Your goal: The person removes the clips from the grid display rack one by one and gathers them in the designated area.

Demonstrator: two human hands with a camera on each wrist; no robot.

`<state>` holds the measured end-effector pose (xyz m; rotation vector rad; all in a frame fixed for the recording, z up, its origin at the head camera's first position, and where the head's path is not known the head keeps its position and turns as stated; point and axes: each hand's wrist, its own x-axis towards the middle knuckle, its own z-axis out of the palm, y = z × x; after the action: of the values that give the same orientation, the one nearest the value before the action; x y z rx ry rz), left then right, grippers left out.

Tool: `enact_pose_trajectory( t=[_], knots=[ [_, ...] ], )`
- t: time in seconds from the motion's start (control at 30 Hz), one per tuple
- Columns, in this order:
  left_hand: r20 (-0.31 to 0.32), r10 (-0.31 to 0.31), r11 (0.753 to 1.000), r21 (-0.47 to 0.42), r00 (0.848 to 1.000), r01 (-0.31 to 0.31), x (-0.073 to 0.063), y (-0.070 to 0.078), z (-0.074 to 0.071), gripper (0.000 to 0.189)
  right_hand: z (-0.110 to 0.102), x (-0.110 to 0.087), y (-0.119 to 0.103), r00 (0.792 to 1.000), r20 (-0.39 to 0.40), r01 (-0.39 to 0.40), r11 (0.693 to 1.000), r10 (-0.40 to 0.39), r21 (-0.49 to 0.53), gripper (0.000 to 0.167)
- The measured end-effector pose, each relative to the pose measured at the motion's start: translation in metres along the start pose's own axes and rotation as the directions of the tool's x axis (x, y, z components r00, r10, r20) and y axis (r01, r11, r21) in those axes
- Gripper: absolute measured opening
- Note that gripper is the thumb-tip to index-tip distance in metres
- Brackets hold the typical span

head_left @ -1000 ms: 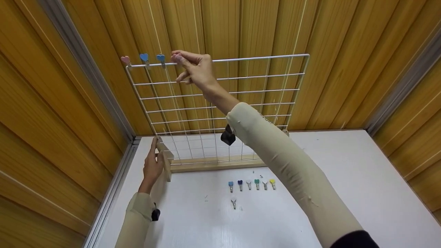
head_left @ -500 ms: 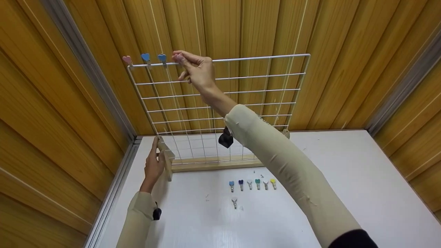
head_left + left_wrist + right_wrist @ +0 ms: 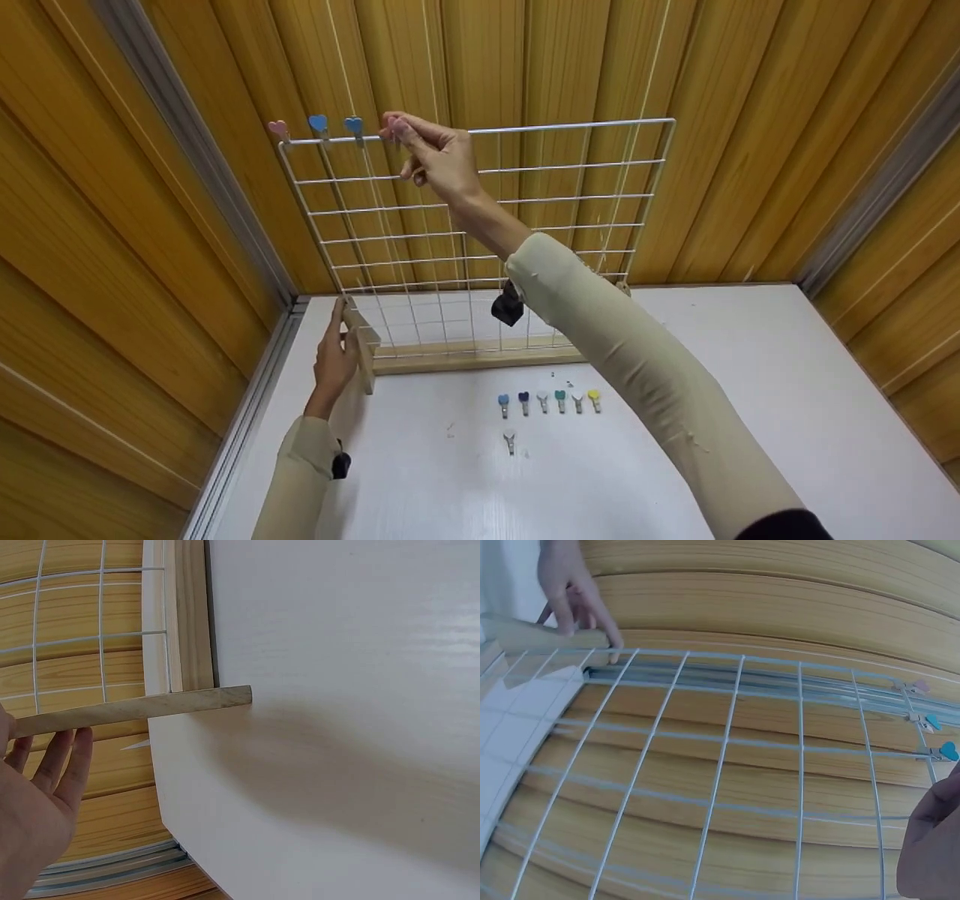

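Observation:
A white wire grid panel (image 3: 480,166) stands upright in a wooden stand (image 3: 480,362). At its top rail, my right hand (image 3: 452,163) pinches a small clip with a pink heart (image 3: 394,127), mostly covered by thumb and fingers. Left of it, on the same rail, sit a pink heart clip (image 3: 278,128), a blue one (image 3: 318,123) and another blue one (image 3: 353,126). My left hand (image 3: 334,366) rests against the stand's left wooden side piece (image 3: 135,711), fingers straight, with fingertips on the outer face.
In front of the stand, several heart clips lie in a row on the white table (image 3: 420,480), from blue (image 3: 503,401) to yellow (image 3: 594,397). One white clip (image 3: 510,440) lies nearer. Wood-patterned walls (image 3: 750,112) enclose the back and sides.
My right hand has shifted slightly right along the top rail, still pinching the pink heart clip. My left hand keeps its place on the stand.

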<state>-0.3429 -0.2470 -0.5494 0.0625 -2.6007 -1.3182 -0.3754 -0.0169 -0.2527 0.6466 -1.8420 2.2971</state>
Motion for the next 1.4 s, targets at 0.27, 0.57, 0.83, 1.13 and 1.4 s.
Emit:
enact_pose_trajectory(
  t=[0.27, 0.57, 0.83, 1.13, 1.4],
  knots=[
    [0.0, 0.01, 1.0, 0.005, 1.0, -0.01, 0.001, 0.0, 0.004, 0.064, -0.03, -0.035, 0.007, 0.992, 0.113, 0.058, 0.995, -0.049, -0.081, 0.029],
    [-0.002, 0.012, 1.0, -0.012, 1.0, -0.012, 0.0, 0.002, 0.001, 0.065, -0.08, -0.085, 0.017, 0.984, 0.17, -0.01, 0.973, 0.051, -0.233, 0.028],
    [-0.008, 0.013, 1.0, -0.005, 1.0, -0.013, 0.002, 0.0, -0.002, 0.065, -0.12, -0.115, 0.034, 0.975, 0.161, -0.103, 0.951, 0.155, -0.292, 0.031],
    [-0.025, 0.041, 0.999, 0.0, 0.999, -0.042, 0.004, -0.001, 0.002, 0.063, -0.155, -0.148, 0.057, 0.953, 0.195, -0.136, 0.904, 0.231, -0.405, 0.03],
    [-0.021, 0.036, 0.999, 0.009, 0.999, -0.036, 0.004, -0.001, 0.002, 0.064, -0.178, -0.171, 0.082, 0.931, 0.171, -0.219, 0.868, 0.324, -0.446, 0.033]
  ],
)
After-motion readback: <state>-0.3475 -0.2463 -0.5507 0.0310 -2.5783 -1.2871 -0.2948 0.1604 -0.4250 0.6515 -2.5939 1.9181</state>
